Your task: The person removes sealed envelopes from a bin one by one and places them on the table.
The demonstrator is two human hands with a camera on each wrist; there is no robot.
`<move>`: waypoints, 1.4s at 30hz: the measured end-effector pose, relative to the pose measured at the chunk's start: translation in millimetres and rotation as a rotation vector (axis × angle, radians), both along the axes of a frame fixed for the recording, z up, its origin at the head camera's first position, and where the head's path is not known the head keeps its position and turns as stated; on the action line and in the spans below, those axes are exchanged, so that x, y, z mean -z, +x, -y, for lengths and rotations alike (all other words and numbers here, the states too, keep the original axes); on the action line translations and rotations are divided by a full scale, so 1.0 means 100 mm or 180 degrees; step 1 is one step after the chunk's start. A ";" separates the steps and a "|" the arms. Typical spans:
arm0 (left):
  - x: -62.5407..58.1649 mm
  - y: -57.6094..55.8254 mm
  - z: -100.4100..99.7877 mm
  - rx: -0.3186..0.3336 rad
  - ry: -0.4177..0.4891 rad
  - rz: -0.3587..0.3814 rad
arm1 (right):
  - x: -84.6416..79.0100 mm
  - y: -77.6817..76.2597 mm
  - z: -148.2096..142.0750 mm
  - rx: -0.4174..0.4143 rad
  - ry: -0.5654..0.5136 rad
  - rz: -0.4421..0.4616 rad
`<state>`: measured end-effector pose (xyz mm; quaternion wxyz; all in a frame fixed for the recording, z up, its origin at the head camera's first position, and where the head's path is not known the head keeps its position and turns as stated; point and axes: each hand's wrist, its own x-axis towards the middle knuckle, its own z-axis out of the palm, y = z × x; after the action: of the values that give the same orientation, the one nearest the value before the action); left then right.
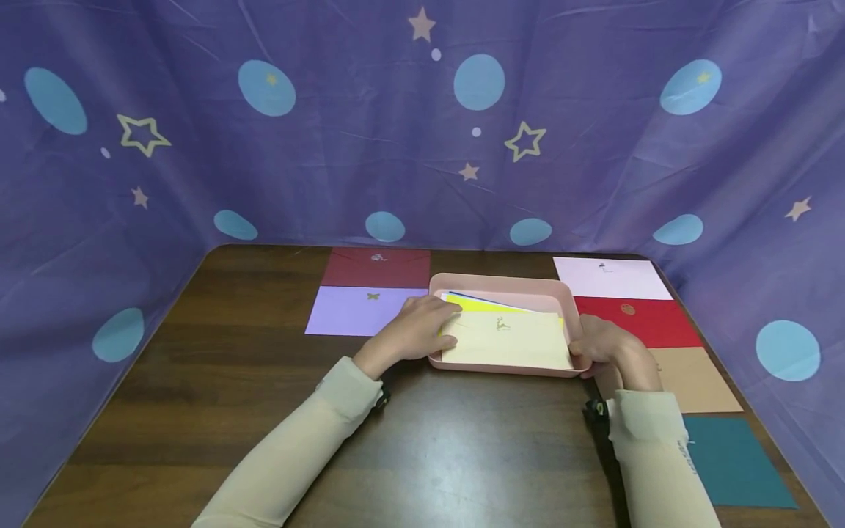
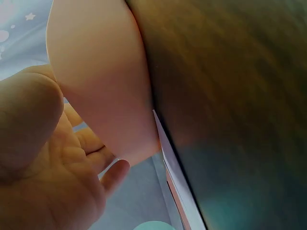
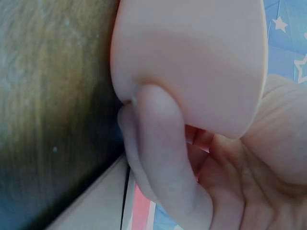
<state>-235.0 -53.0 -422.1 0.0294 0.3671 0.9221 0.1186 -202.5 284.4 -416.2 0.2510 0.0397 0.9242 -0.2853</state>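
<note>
A shallow pink tray (image 1: 502,284) sits on the dark wooden table, with a stack of envelopes inside. On top lies a cream envelope (image 1: 505,345) bearing a small gold deer; a yellow envelope (image 1: 469,303) peeks out behind it. Over the tray's left rim reaches my left hand (image 1: 416,330), thumb and fingertips spread apart at the cream envelope's left edge. My right hand (image 1: 610,348) grips the tray's right side, thumb at the inner side, other fingers outside. In the right wrist view a bent finger (image 3: 160,124) presses low against the tray's outer wall (image 3: 201,52).
Left of the tray lie a maroon envelope (image 1: 376,271) and a lilac envelope (image 1: 343,312). Along the right side run a pale pink envelope (image 1: 614,279), a red envelope (image 1: 640,326), a tan envelope (image 1: 700,381) and a teal envelope (image 1: 739,462). Purple curtains (image 1: 356,147) surround the table.
</note>
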 end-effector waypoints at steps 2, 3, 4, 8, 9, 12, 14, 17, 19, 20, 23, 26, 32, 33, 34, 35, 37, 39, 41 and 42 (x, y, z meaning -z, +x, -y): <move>-0.01 0.01 0.00 0.0016 -0.0011 0.0015 | 0.00 0.00 0.00 -0.0018 -0.0002 -0.0007; -0.01 0.01 0.00 0.0022 -0.0020 0.0004 | 0.00 0.00 0.00 -0.0020 0.0010 -0.0011; -0.01 0.01 0.01 0.0028 -0.0024 -0.0007 | 0.00 0.00 0.01 -0.0024 0.0017 -0.0017; -0.01 0.02 0.00 0.0030 -0.0039 -0.0012 | 0.00 0.00 0.01 -0.0037 0.0011 -0.0041; -0.01 0.03 0.00 0.0025 -0.0049 -0.0012 | 0.00 0.00 0.01 -0.0022 0.0002 -0.0051; 0.00 0.03 0.00 0.0019 -0.0045 -0.0033 | 0.00 0.01 0.01 -0.0012 -0.0066 -0.0076; 0.01 0.03 0.00 0.0005 -0.0043 -0.0057 | 0.01 0.01 0.01 -0.0002 -0.0091 -0.0091; 0.01 0.02 0.00 -0.0020 0.0024 -0.0068 | 0.01 0.03 0.01 -0.0016 -0.0093 -0.0104; 0.01 0.01 0.00 -0.0040 0.0073 -0.0062 | 0.00 0.03 0.01 0.0008 -0.0085 -0.0100; 0.01 0.00 0.00 -0.0048 0.0110 -0.0055 | -0.01 0.03 0.01 0.0021 -0.0084 -0.0092; 0.01 -0.02 0.00 -0.0082 0.0230 -0.0044 | -0.02 0.04 0.01 0.0046 -0.0113 -0.0081; 0.01 -0.04 -0.01 -0.0143 0.0389 -0.0028 | -0.03 0.05 0.01 0.0038 -0.0150 -0.0084; -0.02 -0.06 -0.01 -0.0157 0.0865 0.0027 | -0.03 0.06 0.01 0.0019 -0.0193 -0.0074; -0.02 -0.06 -0.01 -0.0134 0.0973 0.0072 | -0.03 0.06 0.01 0.0037 -0.0197 -0.0058; -0.03 -0.06 -0.01 -0.0113 0.1073 0.0126 | -0.03 0.06 0.01 0.0055 -0.0212 -0.0042; -0.04 -0.06 0.00 -0.0104 0.1172 0.0198 | -0.03 0.06 0.01 0.0074 -0.0223 -0.0028; -0.05 -0.06 0.00 -0.0093 0.1340 0.0363 | -0.04 0.06 0.01 0.0095 -0.0233 -0.0014; -0.06 -0.05 0.00 -0.0094 0.1465 0.0531 | -0.04 0.07 0.01 0.0117 -0.0232 -0.0014; -0.07 -0.05 0.00 -0.0123 0.1550 0.0699 | -0.04 0.08 0.01 0.0102 -0.0225 -0.0030; -0.07 -0.04 0.01 -0.0131 0.1567 0.0771 | -0.04 0.08 0.01 0.0088 -0.0227 -0.0040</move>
<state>-239.4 -53.5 -414.7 0.0469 0.3275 0.8626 0.3827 -194.7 283.3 -412.4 0.2424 0.0417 0.9143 -0.3218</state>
